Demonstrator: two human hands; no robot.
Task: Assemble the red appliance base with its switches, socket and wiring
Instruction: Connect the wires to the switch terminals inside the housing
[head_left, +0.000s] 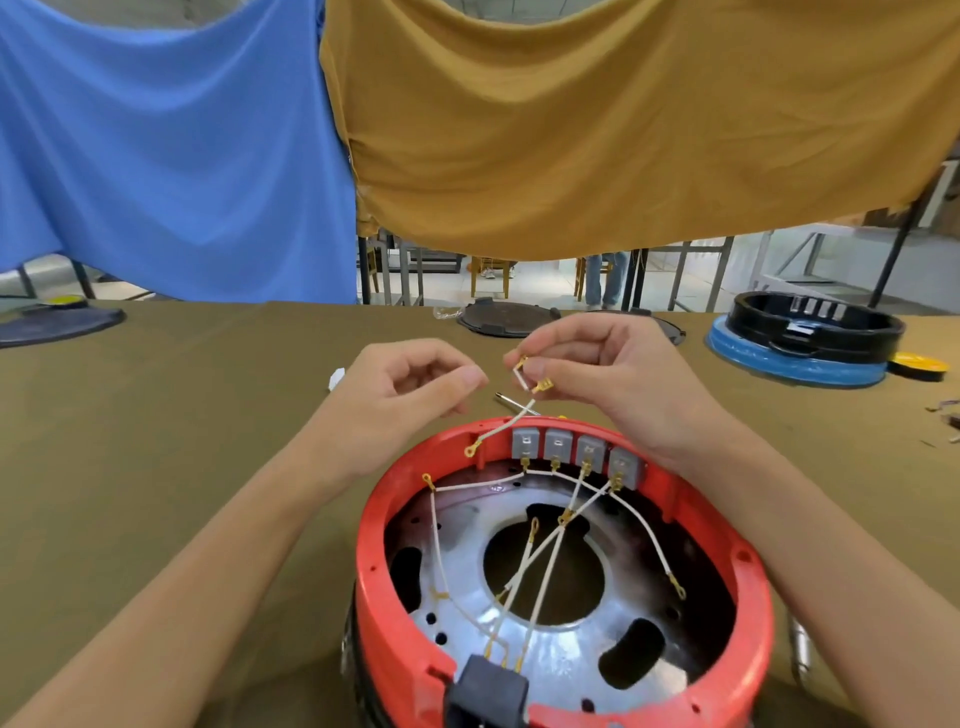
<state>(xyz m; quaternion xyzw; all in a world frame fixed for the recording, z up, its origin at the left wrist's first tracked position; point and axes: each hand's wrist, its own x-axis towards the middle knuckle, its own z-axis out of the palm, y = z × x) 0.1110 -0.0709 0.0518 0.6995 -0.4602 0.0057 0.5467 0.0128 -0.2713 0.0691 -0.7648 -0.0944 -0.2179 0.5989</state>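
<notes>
The red base (563, 571) sits open side up on the olive table (156, 441), four grey switches (576, 452) along its far wall and a black socket (488, 688) at the near rim. Above the far rim, the right hand (597, 374) pinches a folded white wire (519, 400) between thumb and fingers. The left hand (400, 395), fingers curled with thumb and forefinger tips together, hangs just beside the wire; whether it touches cannot be told.

One wide-angle view from a camera on the person's head, facing forward and tilted down over the worktop (156, 415). The red appliance base (561, 597) sits very close at the bottom edge, both forearms reaching in from below. Hanging blue and mustard cloths fill the upper half, curved by the lens.
</notes>
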